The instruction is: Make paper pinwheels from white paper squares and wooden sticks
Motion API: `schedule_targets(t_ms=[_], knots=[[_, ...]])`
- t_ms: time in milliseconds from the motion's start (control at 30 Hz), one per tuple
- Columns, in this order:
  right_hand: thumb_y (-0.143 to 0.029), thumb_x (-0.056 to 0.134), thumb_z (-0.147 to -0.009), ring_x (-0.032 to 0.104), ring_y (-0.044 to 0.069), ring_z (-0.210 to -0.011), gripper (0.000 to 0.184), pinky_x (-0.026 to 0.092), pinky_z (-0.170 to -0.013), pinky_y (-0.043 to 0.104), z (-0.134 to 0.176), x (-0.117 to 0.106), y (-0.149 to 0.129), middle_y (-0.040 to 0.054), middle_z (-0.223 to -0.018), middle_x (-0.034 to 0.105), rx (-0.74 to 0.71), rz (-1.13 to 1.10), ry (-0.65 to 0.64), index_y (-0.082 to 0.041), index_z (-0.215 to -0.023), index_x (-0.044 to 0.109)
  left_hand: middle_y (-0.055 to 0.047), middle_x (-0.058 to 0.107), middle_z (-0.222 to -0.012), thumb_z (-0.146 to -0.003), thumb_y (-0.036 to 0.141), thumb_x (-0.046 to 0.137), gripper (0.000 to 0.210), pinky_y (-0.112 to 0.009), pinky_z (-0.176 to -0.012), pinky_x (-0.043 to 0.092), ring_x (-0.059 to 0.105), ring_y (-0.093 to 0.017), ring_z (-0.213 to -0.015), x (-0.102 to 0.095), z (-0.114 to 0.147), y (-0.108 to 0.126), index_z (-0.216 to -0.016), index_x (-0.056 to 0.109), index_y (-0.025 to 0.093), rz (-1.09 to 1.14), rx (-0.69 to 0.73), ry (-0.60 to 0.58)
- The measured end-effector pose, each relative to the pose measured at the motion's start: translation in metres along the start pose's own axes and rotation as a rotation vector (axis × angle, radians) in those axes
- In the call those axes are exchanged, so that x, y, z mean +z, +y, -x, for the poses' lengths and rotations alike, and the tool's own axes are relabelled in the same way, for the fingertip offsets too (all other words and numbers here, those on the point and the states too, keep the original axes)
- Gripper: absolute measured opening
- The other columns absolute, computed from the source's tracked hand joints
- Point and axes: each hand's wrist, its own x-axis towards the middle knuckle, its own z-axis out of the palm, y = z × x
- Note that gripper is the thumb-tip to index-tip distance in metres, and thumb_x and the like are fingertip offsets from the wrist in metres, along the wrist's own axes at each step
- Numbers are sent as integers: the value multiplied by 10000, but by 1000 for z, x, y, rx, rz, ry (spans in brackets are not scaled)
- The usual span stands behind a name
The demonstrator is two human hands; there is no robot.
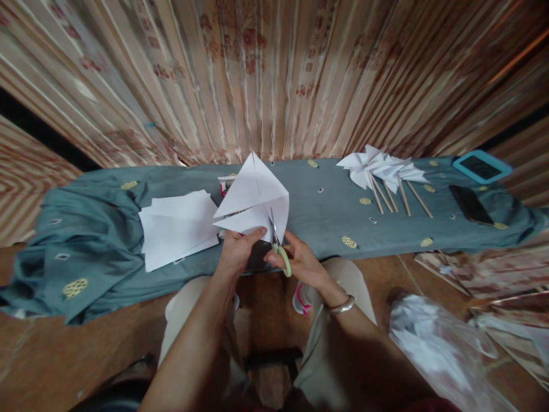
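Observation:
A square sheet of white paper (263, 182) is held up over the cloth, slit inward from its corners along crease lines. My left hand (238, 247) pinches its lower left edge, thumb on top. In my right hand (302, 260) is a pair of scissors (281, 257) with light green handles. The blades lie in the lower corner of the sheet, parted around the paper. Partly hidden behind the sheet sits a small red and white box (224, 186). A stack of white paper (180, 226) lies to the left of my left hand.
Several white paper pinwheels (381, 166) on wooden sticks lie on the grey-green cloth (319, 212) at the right. Beyond them are a phone (470, 205) and a blue-framed device (482, 166). A clear plastic bag (433, 337) with white paper stands on the floor.

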Motion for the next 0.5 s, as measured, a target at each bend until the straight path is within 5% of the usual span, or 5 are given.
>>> schedule_targets(t_ms=[133, 500], knots=[[-522, 766, -666, 583, 119, -617, 479, 456, -553, 230, 1, 1, -4, 19, -752, 659, 12, -47, 21, -169, -921, 565, -12, 686, -705, -492, 224, 804, 292, -332, -782, 478, 604, -177, -718, -1, -2, -1, -749, 682, 154, 22, 5, 5], [-621, 742, -641, 586, 95, -542, 566, 408, -460, 186, 8, -3, -14, 32, -657, 685, 110, -210, -148, -134, -910, 640, -6, 663, -628, -518, 234, 781, 257, -344, -798, 472, 605, -190, -696, -6, -8, -1, -741, 689, 146, 3, 79, 57]])
